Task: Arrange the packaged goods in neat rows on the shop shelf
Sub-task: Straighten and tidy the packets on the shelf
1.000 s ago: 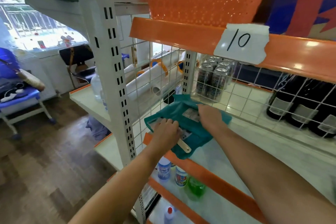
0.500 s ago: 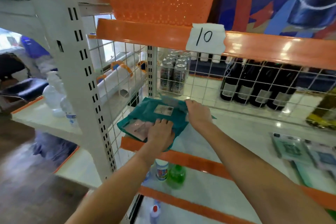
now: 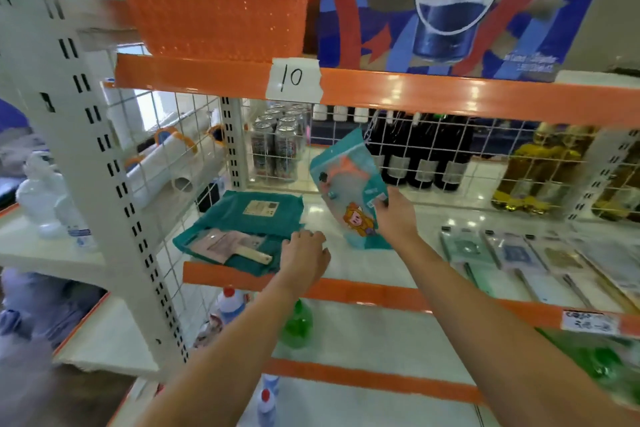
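Two flat teal packets [image 3: 242, 229] lie at the left end of the white shelf [image 3: 422, 218], one behind the other; the front one shows a pale brush with a wooden handle. My left hand [image 3: 304, 255] rests at the right edge of the front packet, fingers loosely bent, holding nothing. My right hand [image 3: 396, 215] grips a teal pouch [image 3: 349, 191] with a cartoon figure by its right edge and holds it up, tilted, above the shelf. Several flat packets [image 3: 512, 253] lie in a row on the shelf's right part.
A wire grid [image 3: 433, 149] backs the shelf, with cans [image 3: 277, 146], dark bottles and yellow oil bottles behind it. An orange basket [image 3: 214, 14] and a cola box stand on the shelf above. Bottles stand on the lower shelf. A white upright post [image 3: 104, 166] is at left.
My right hand has left the teal packets and lifted a teal pouch off the shelf to the right of them. My left hand slid to the front packet's right edge. The view swung right.
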### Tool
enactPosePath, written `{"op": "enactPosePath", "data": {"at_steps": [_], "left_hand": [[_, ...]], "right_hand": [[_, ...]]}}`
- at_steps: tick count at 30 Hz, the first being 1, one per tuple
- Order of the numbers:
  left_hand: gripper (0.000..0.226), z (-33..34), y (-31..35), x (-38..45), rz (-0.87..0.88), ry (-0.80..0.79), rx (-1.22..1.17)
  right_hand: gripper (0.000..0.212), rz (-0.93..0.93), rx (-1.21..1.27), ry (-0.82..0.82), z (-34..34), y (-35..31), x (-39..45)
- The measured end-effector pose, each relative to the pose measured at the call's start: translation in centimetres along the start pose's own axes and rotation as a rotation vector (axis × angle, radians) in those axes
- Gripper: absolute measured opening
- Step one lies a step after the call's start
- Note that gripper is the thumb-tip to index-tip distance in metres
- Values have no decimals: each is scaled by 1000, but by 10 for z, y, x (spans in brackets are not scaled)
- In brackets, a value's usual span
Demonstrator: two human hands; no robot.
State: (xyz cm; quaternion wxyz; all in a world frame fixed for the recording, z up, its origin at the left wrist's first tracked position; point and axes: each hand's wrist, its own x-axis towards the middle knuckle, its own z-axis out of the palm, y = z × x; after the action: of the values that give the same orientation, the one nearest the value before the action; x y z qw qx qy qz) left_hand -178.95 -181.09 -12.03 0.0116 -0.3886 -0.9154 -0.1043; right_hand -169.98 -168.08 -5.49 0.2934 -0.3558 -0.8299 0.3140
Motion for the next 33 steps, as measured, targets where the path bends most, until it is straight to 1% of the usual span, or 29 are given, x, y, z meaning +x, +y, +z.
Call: {"op": "enactPosePath", "data": {"at_steps": [3,6,9,11,14,16,18,19,20,23,25,27,30,33], "left_hand": [[38,7,25,-12,47,-30,61],[39,17,48,-24,75,-77,66],[40,27,79,-33,147,-69,49],[40,31,104,-36,213,-72,22],[39,32,142,-35,288,-101,1],[40,33,165,-32,336,-118,-8],[40,34,186,-29,386,-140,-21],[40,34,197,-28,412,-152,-35],[40,34,209,-27,440,-156,-54],[36,35,244,-27,527,-110,-107],[34,38,266,-26,598,-65,-116],[33,40,287,-23,661,-56,-141],[30,45,318,-21,778,-55,-172],[28,52,342,-25,882,-72,-176]], "right_hand": [[24,92,135,56,-27,27,-9],[20,198,330,105,-52,52,-24],[16,312,525,169,-75,81,-38],[17,391,541,209,-93,99,-46],[26,503,564,305,-123,131,-56],[22,564,632,370,-142,153,-65],[12,617,724,420,-160,171,-76],[8,638,770,453,-169,181,-83],[8,659,807,484,-177,188,-89],[18,704,893,578,-200,210,-106],[12,738,908,650,-215,222,-118],[4,774,904,713,-229,232,-130],[12,800,910,800,-246,245,-147],[7,833,911,898,-258,252,-165]]}}
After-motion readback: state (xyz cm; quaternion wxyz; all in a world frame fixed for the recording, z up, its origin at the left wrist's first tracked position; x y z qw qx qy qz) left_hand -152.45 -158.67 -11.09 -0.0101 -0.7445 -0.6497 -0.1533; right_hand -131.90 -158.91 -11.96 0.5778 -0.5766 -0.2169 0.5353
